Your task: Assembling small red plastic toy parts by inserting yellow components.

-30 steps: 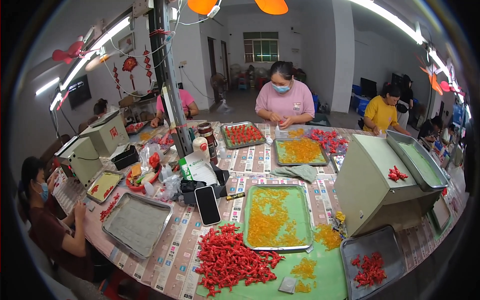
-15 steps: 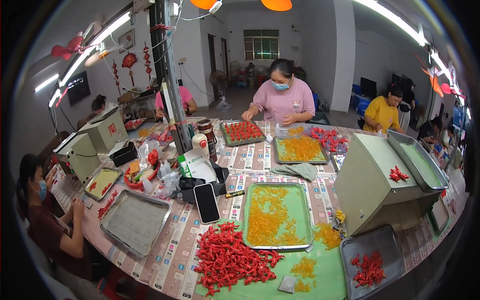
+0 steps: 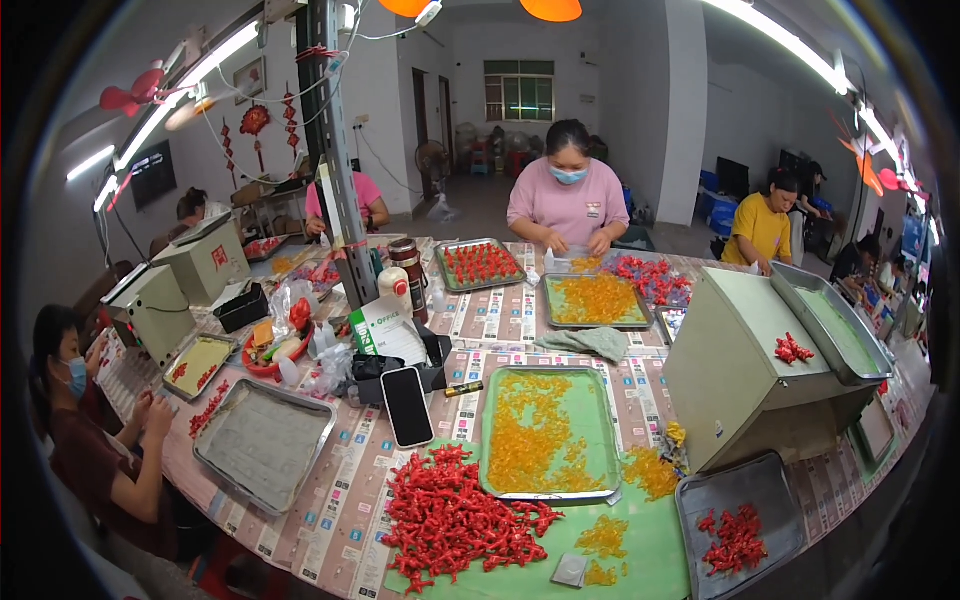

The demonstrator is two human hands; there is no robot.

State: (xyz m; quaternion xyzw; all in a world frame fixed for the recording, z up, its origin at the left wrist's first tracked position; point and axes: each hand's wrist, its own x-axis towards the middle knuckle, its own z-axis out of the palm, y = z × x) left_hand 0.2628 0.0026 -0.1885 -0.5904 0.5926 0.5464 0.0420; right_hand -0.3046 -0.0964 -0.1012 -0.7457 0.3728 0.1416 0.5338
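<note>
Neither my left hand nor my right hand shows in the head view. Nearest to me, a heap of small red plastic figures (image 3: 455, 520) lies on a green mat (image 3: 640, 560). Beside it are loose yellow translucent pieces (image 3: 603, 537) and a small square grey block (image 3: 570, 571). Behind these, a metal tray (image 3: 612, 430) with a green lining holds many more yellow pieces (image 3: 530, 430). To the right, a dark metal tray (image 3: 775, 490) carries a small pile of red figures (image 3: 734, 537).
A smartphone (image 3: 408, 408) leans against a black box (image 3: 440, 375). A grey tray (image 3: 265, 445) lies left, a beige metal box (image 3: 745, 370) stands right. Across the table, a co-worker in pink (image 3: 570, 200) handles small pieces; others sit at both sides. A metal post (image 3: 345, 220) rises behind.
The co-worker across the table has drawn the hand away from the tray of red figures and brought both hands together. The co-worker in yellow leans lower. The whole view has shifted slightly.
</note>
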